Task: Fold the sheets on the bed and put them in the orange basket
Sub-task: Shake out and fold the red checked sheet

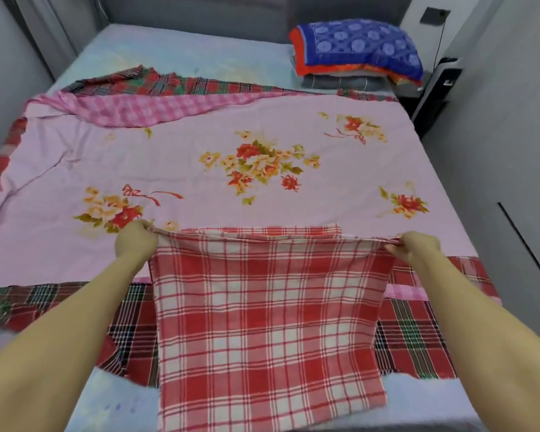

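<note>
Red checked sheet (268, 322) stretched between left hand (136, 241) and right hand (418, 247).

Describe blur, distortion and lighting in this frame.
Head view: wide-angle distortion stretches both forearms and bows the bed edges; at its left edge the dark plaid sheet is smeared; lighting flat, no glare; red checked sheet, left hand and right hand fairly sharp.
</note>
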`<state>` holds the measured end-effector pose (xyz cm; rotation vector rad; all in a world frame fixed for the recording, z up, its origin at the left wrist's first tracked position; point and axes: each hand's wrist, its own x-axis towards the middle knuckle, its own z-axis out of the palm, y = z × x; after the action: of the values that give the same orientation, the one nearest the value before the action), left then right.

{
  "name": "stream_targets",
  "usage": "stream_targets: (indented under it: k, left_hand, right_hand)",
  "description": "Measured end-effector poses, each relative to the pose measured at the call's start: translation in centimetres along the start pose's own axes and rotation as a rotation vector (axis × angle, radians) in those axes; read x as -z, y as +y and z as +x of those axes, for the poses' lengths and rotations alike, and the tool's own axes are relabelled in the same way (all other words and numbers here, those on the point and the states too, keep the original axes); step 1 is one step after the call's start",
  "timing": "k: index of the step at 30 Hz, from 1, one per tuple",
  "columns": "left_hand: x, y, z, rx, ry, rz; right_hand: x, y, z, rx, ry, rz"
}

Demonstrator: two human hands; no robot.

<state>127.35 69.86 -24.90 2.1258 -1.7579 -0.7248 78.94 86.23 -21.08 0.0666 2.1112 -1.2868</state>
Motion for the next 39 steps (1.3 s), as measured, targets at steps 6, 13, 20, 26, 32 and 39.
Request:
stream_targets:
  k: [6, 13, 20, 26, 32, 39]
  left_hand:
    - [-5.1, 0.8, 4.4, 0.122, -0.019, -0.004]
    - [-10.6, 1.8, 10.9, 0.199, -0.009, 0.051]
    - [-16.2, 0.8, 16.0, 0.289, -0.006, 0.107]
    - [-19.5, -2.6, 17.0, 0.328, -0.058, 0.050]
    - [-19.1, -7.0, 6.2, 0.467, -0.010, 0.043]
    - [-18.8, -14.6, -9.2, 0.678, -0.265, 0.111]
  right_hand:
    - [-4.7, 0.1, 7.0, -0.076, -0.002, -0.076]
    - [-9.3, 1.4, 16.5, -0.125, -0.145, -0.185]
    - [-15.6, 2.9, 22.0, -0.168, -0.187, -0.219]
    - [-17.1, 5.3, 21.4, -0.176, -0.198, -0.225]
    - [-9.1, 14.0, 15.4, 0.091, -0.091, -0.797]
    - [3.0, 28.1, 6.4, -0.245, -0.070, -0.970]
